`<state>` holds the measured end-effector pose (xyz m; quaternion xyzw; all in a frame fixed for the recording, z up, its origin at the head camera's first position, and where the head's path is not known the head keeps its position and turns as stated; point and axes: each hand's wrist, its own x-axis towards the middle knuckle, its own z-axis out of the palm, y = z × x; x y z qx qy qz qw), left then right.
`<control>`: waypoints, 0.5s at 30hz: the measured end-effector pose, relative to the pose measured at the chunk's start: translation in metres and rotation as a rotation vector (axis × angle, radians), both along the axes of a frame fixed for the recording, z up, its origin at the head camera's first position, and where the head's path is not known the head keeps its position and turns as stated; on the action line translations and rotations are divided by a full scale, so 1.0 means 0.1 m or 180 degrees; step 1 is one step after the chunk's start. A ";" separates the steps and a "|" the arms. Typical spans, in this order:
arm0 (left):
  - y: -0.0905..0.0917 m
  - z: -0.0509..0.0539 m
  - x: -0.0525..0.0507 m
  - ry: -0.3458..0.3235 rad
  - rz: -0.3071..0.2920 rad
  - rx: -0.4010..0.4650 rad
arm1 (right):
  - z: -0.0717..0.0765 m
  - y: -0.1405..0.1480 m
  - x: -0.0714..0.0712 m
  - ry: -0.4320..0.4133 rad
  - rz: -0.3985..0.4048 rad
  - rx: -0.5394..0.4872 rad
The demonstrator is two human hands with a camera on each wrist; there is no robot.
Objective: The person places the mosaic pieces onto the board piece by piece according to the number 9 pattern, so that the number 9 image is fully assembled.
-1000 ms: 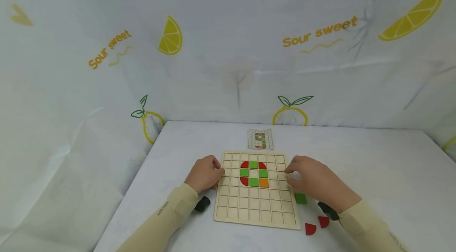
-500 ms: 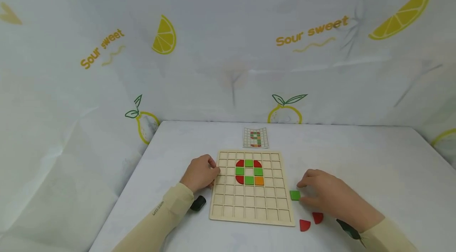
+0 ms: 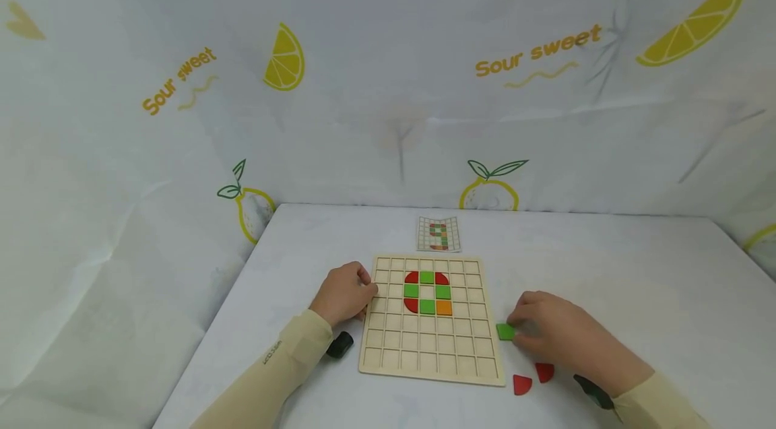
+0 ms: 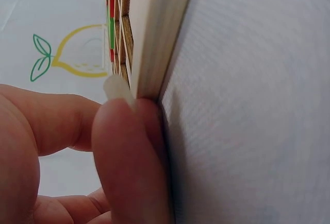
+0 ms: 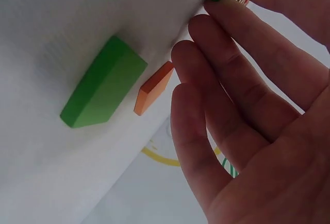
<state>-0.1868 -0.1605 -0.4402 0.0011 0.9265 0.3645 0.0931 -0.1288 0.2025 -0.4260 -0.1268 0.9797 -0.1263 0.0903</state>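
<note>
- Nearest, two red quarter-round tiles [image 3: 522, 385] lie on the white table [image 3: 612, 254].
- Here's the right hand [image 3: 554, 328], thumb and finger pinching a flat, square, bright green tile [image 3: 504, 332] just beside the board's right edge.
- The left hand [image 3: 344, 292], fingers curled, grips the pale gridded board [image 3: 412, 348]; red, green and orange tiles [image 3: 427, 277] ring one cell.
- Beyond it, a patterned card [image 3: 438, 235].
- Behind, a lemon-printed backdrop [image 3: 364, 112].
</note>
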 end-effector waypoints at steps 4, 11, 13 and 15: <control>0.00 -0.01 -0.01 0.0007 0.0008 -0.0013 | 0.01 0.03 -0.02 0.0054 -0.0035 0.0036; 0.01 0.01 0.00 -0.0011 0.0038 -0.0012 | 0.10 0.06 -0.05 0.0205 0.0090 -0.0038; 0.01 0.01 -0.01 -0.0026 0.0051 -0.0014 | 0.14 0.03 -0.06 0.0222 0.0120 -0.0078; 0.01 0.02 -0.01 -0.0052 0.0068 -0.0014 | 0.18 -0.01 -0.07 0.0222 0.0152 -0.0102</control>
